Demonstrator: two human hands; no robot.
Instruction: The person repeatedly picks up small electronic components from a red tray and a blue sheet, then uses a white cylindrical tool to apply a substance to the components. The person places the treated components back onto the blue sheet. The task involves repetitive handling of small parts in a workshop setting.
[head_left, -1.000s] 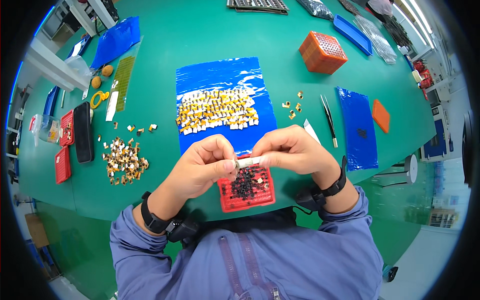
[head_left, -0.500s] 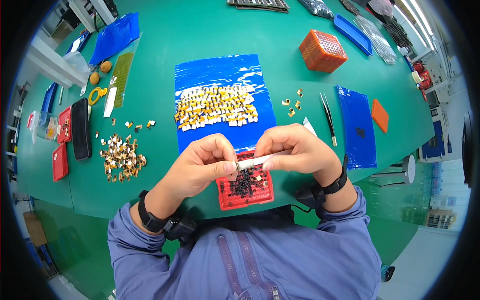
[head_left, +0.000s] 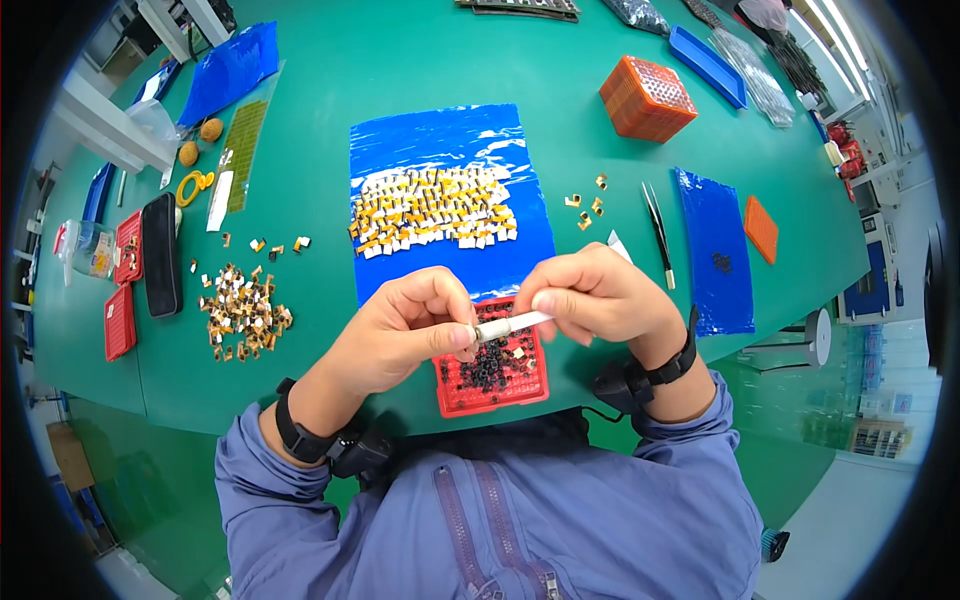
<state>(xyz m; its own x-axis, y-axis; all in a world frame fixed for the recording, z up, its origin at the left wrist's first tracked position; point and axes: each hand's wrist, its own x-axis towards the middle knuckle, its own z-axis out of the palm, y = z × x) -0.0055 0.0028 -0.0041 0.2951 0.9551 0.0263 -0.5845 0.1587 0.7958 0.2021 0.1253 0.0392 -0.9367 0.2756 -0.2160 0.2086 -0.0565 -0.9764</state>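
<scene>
Near the table's front edge, my left hand [head_left: 405,325] pinches a short whitish cylinder [head_left: 492,330] between thumb and fingertips. A narrow white strip [head_left: 528,321] runs from the cylinder toward my right hand [head_left: 605,295], whose thumb and fingers are closed on its far end. I cannot tell exactly what the cylinder and strip are. Beneath both hands lies a red tray [head_left: 545,388] holding many small black pieces [head_left: 487,372] and a few whitish ones. Beyond it, a blue sheet [head_left: 430,130] carries rows of small white-and-gold parts [head_left: 430,212].
Loose gold-and-white parts [head_left: 243,312] are heaped at left, near a black case [head_left: 161,257] and red trays [head_left: 120,323]. At right lie tweezers [head_left: 658,235], another blue sheet [head_left: 712,290] and an orange block [head_left: 760,230]. Stacked orange trays [head_left: 640,105] stand farther back.
My right hand has shifted slightly right along the white strip, baring more of it. The left hand keeps its pinch on the cylinder, nearly unmoved.
</scene>
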